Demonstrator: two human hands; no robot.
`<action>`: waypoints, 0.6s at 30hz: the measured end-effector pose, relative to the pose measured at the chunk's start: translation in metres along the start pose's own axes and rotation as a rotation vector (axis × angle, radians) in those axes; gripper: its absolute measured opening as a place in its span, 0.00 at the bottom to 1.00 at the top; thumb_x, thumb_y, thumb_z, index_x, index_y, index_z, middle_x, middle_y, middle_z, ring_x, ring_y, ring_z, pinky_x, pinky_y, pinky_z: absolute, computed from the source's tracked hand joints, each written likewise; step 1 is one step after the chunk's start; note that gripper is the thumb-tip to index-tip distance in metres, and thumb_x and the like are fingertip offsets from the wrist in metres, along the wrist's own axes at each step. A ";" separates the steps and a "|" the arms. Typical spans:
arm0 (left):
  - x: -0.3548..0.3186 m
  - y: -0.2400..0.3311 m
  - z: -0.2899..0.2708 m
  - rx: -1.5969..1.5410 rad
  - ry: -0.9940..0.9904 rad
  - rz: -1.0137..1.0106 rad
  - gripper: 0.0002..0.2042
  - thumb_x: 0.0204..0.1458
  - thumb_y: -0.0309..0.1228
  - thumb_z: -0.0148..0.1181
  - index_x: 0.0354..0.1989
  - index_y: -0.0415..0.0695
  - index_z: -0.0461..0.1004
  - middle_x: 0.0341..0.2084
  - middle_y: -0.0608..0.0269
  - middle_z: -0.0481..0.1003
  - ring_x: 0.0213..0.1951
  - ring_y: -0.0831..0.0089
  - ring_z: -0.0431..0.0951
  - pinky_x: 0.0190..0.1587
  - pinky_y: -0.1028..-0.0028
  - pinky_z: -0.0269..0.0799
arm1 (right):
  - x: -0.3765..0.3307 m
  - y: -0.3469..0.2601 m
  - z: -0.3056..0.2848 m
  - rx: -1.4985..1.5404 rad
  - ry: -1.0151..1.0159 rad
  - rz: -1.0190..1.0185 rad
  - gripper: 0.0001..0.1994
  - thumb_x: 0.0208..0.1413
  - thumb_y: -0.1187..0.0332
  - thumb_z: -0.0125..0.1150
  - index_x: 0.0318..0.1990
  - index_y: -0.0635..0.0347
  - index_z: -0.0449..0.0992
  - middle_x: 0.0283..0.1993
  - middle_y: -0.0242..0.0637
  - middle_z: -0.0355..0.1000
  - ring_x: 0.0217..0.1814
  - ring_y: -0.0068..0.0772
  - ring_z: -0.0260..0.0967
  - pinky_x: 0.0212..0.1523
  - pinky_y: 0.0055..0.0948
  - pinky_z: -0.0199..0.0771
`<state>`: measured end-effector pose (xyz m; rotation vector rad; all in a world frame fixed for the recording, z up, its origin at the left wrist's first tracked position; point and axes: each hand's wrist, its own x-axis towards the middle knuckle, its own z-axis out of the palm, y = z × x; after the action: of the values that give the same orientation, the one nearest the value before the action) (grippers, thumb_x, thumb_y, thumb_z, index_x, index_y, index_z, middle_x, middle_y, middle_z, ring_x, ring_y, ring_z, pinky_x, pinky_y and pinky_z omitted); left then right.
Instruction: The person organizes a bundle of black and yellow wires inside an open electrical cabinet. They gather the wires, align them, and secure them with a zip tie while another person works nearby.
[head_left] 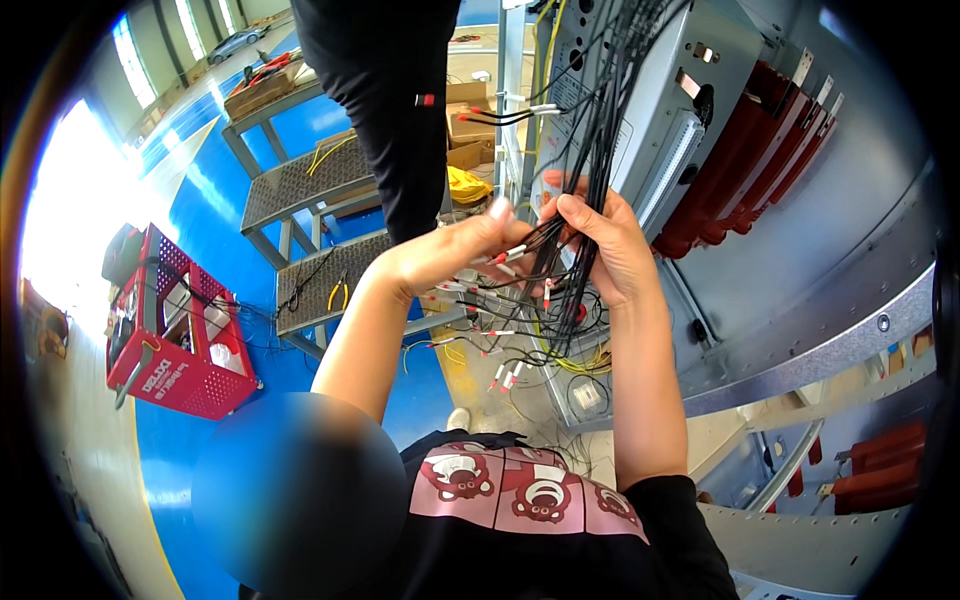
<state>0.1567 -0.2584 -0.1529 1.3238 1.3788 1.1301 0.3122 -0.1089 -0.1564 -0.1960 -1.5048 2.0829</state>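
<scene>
A bundle of thin black wires (603, 130) hangs down in front of the metal cabinet. My right hand (618, 245) is closed around it, the thumb pressed across the front. To its left, my left hand (455, 250) is among the loose wire ends, its slightly blurred thumb raised apart from the fingers. Wires partly hide those fingers. White sleeves with red tips mark many wire ends (508, 255), which fan out below and left of the bundle. Two more marked black wires (510, 115) stick out leftward, higher up.
The cabinet (660, 100) carries dark red insulators (745, 165) on the right. A person in dark trousers (385, 100) stands beside metal steps (300, 190), where yellow-handled pliers (338, 292) lie. A red tool cart (185, 340) stands left; cardboard boxes (468, 125) and a yellow bag (466, 185) lie behind.
</scene>
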 end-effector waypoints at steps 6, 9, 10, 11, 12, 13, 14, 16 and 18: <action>-0.009 -0.071 -0.026 -1.020 -0.279 0.207 0.40 0.63 0.60 0.27 0.61 0.33 0.65 0.53 0.29 0.68 0.52 0.36 0.73 0.56 0.48 0.68 | -0.001 0.000 0.010 0.108 -0.019 0.020 0.13 0.55 0.68 0.66 0.46 0.61 0.75 0.37 0.38 0.77 0.38 0.28 0.76 0.41 0.27 0.76; -0.009 -0.073 -0.008 -0.883 -0.050 0.127 0.29 0.62 0.49 0.40 0.63 0.40 0.64 0.56 0.42 0.70 0.49 0.46 0.77 0.54 0.56 0.72 | 0.004 0.008 0.010 0.102 -0.002 0.006 0.10 0.55 0.70 0.65 0.42 0.60 0.74 0.37 0.40 0.77 0.39 0.31 0.76 0.40 0.31 0.79; -0.011 -0.061 -0.001 -0.740 0.077 0.041 0.26 0.61 0.44 0.45 0.64 0.41 0.64 0.54 0.47 0.72 0.49 0.53 0.78 0.53 0.61 0.74 | 0.006 0.011 0.009 0.122 0.012 0.001 0.10 0.55 0.70 0.66 0.42 0.60 0.74 0.38 0.40 0.77 0.39 0.32 0.76 0.40 0.32 0.80; -0.014 -0.040 0.010 -0.593 0.098 0.084 0.27 0.56 0.33 0.55 0.65 0.43 0.63 0.51 0.54 0.74 0.47 0.67 0.79 0.50 0.69 0.75 | 0.008 0.016 0.010 0.140 0.022 0.002 0.10 0.55 0.70 0.66 0.42 0.60 0.73 0.38 0.41 0.76 0.39 0.33 0.76 0.40 0.34 0.80; -0.013 -0.051 0.009 -0.513 0.167 0.050 0.29 0.52 0.27 0.60 0.65 0.43 0.63 0.51 0.58 0.74 0.45 0.71 0.79 0.49 0.70 0.74 | 0.009 0.018 0.011 0.157 0.032 0.001 0.11 0.55 0.70 0.66 0.42 0.60 0.73 0.38 0.41 0.76 0.39 0.33 0.76 0.40 0.35 0.81; -0.015 -0.050 0.014 -0.542 0.154 0.141 0.30 0.51 0.26 0.61 0.65 0.41 0.62 0.51 0.57 0.73 0.44 0.70 0.79 0.50 0.70 0.75 | 0.008 0.019 0.013 0.128 0.026 -0.011 0.11 0.56 0.69 0.65 0.43 0.60 0.71 0.41 0.42 0.76 0.40 0.33 0.76 0.39 0.41 0.83; -0.016 -0.048 0.017 -0.571 0.140 0.231 0.31 0.50 0.26 0.62 0.65 0.39 0.62 0.51 0.56 0.73 0.43 0.68 0.80 0.50 0.70 0.75 | 0.009 0.022 0.014 0.088 0.052 -0.024 0.11 0.55 0.69 0.65 0.43 0.59 0.71 0.40 0.41 0.76 0.41 0.32 0.76 0.39 0.37 0.82; -0.011 -0.051 0.014 -0.498 0.146 0.338 0.30 0.54 0.29 0.63 0.65 0.38 0.60 0.54 0.57 0.70 0.48 0.70 0.77 0.54 0.69 0.72 | 0.013 0.028 0.014 -0.001 0.131 -0.039 0.11 0.55 0.68 0.66 0.43 0.58 0.72 0.39 0.38 0.77 0.40 0.30 0.76 0.39 0.32 0.79; 0.000 -0.067 0.015 -0.383 0.288 0.455 0.30 0.54 0.30 0.64 0.64 0.38 0.59 0.55 0.56 0.69 0.52 0.71 0.74 0.55 0.69 0.72 | 0.015 0.032 0.016 -0.012 0.145 -0.048 0.11 0.55 0.67 0.66 0.43 0.57 0.72 0.39 0.37 0.77 0.40 0.28 0.76 0.40 0.29 0.77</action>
<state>0.1586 -0.2593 -0.2212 1.2532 0.9996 1.8495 0.2813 -0.1216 -0.1770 -0.3060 -1.4221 1.9780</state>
